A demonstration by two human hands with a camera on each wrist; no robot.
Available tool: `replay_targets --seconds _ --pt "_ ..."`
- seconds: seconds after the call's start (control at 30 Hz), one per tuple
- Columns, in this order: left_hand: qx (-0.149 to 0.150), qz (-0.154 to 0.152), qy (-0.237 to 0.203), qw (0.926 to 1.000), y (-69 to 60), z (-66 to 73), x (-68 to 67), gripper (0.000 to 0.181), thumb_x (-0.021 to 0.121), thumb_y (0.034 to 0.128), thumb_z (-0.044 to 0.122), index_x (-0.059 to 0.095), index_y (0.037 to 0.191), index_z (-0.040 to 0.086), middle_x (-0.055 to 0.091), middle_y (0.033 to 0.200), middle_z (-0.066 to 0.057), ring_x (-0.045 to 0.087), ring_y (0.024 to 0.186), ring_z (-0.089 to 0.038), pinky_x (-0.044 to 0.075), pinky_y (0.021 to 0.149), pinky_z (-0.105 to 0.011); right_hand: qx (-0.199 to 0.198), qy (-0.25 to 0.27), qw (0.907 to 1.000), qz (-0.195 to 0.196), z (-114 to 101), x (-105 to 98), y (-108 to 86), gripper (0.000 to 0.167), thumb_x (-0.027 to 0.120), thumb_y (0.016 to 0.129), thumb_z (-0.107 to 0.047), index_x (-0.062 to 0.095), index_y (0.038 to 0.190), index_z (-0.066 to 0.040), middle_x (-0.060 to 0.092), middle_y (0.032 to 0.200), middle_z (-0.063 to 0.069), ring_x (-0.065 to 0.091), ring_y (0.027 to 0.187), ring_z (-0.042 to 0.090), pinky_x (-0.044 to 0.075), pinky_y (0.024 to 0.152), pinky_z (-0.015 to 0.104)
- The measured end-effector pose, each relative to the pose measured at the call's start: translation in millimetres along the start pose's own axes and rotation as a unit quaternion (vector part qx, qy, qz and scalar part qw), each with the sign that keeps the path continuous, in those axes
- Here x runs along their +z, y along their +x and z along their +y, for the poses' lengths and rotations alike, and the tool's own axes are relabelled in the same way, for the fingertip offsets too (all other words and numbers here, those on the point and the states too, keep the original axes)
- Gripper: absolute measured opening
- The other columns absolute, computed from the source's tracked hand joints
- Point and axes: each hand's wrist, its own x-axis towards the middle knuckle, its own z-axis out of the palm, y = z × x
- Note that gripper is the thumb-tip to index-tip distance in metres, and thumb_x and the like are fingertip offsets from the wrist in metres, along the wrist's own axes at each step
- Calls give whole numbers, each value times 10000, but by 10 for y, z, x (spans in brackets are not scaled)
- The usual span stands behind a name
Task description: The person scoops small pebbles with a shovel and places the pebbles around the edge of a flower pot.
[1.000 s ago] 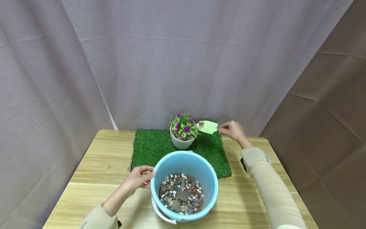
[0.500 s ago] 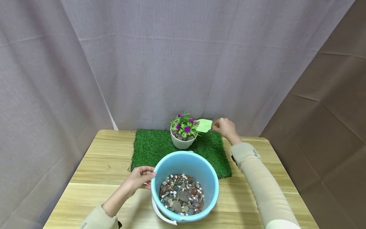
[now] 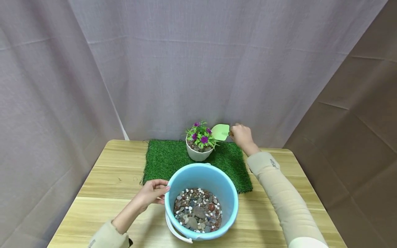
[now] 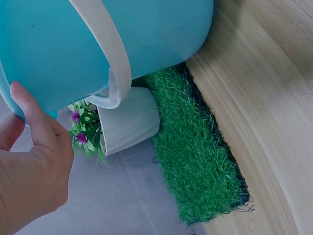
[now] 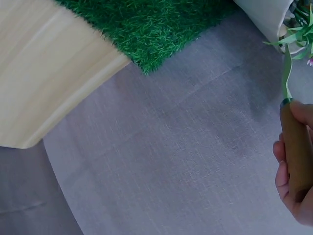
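Note:
My right hand grips the wooden handle of a small trowel with a pale green blade. The blade is tilted, its tip at the right rim of a white flowerpot. In the pot stands a plant with purple flowers and green leaves, with stones around its base. My left hand pinches the left rim of a light blue bucket, thumb over the edge. Pebbles of mixed colours, white, grey and reddish, cover the bucket's bottom.
A green artificial grass mat lies under the pot, partly behind the bucket. The bucket's white handle hangs down at its front left. The wooden table ends at grey curtains behind and brown cloth on the right.
My right hand has moved left and up, bringing the trowel to the pot and tipping it. The stones seen on the blade earlier no longer show there. My left hand stays on the bucket rim.

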Motion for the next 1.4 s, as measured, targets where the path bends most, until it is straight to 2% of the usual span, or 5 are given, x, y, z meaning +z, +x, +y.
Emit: replay_targets --seconds 0.3,0.6,0.83,1.1,1.4 --pt "-19 -6 -2 10000 20 -1 10 442 578 924 124 457 1235 -165 666 877 -61 625 642 -80 633 648 -280 -377 -484 9974 385 55 -91 -80 36 685 804 -51 680 779 -25 599 768 151 595 696 323 529 569 423" --pt "-3 -1 -10 10000 45 13 16 442 580 925 128 461 1234 -165 670 907 -103 621 639 -78 632 644 -278 -416 262 9979 417 116 -354 -281 23 696 818 -56 714 830 -63 582 725 97 581 666 280 545 557 447" --pt "3 -5 -5 10000 58 22 13 453 581 925 128 450 1238 -172 668 925 -120 617 635 -70 630 639 -268 -562 480 9972 146 65 -580 -495 183 723 806 -111 724 984 -66 628 810 105 611 688 258 568 554 435" --pt "-19 18 16 10000 53 22 14 433 577 926 119 460 1230 -166 664 922 -124 616 639 -79 631 638 -274 -898 890 9919 -107 -179 -816 -740 164 740 800 -144 724 944 -68 620 802 64 582 649 194 536 521 379" --pt "-38 -6 22 10000 33 47 15 438 566 933 112 445 1249 -167 660 924 -114 613 627 -75 629 621 -262 -1797 1089 9756 -641 -572 -951 -926 42 736 789 -115 718 825 -127 567 719 -42 444 603 33 381 469 138"
